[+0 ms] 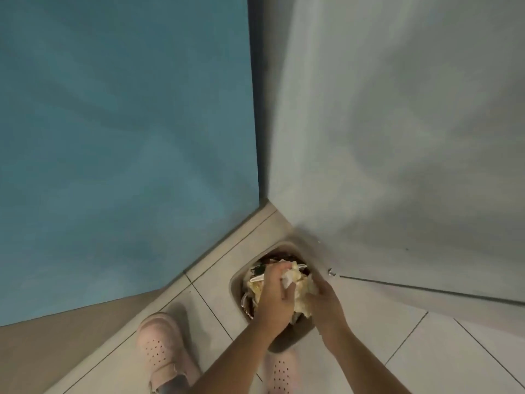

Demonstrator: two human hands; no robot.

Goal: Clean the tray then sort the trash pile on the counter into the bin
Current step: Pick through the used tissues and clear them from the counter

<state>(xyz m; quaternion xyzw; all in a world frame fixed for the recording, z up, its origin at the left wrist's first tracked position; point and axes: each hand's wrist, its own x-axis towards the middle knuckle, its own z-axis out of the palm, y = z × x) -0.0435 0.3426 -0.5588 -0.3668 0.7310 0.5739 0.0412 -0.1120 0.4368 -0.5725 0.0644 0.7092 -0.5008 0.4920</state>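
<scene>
A beige bin stands on the floor in the corner, filled with dark and pale trash. Both my hands are over its opening. My left hand grips a crumpled white paper wad with curled fingers. My right hand holds the other side of a cream-coloured crumpled bundle pressed between the two hands. No tray or counter is in view.
A blue wall rises on the left and a grey wall on the right, meeting just behind the bin. The floor is pale tile. My feet in pink perforated shoes stand in front of the bin.
</scene>
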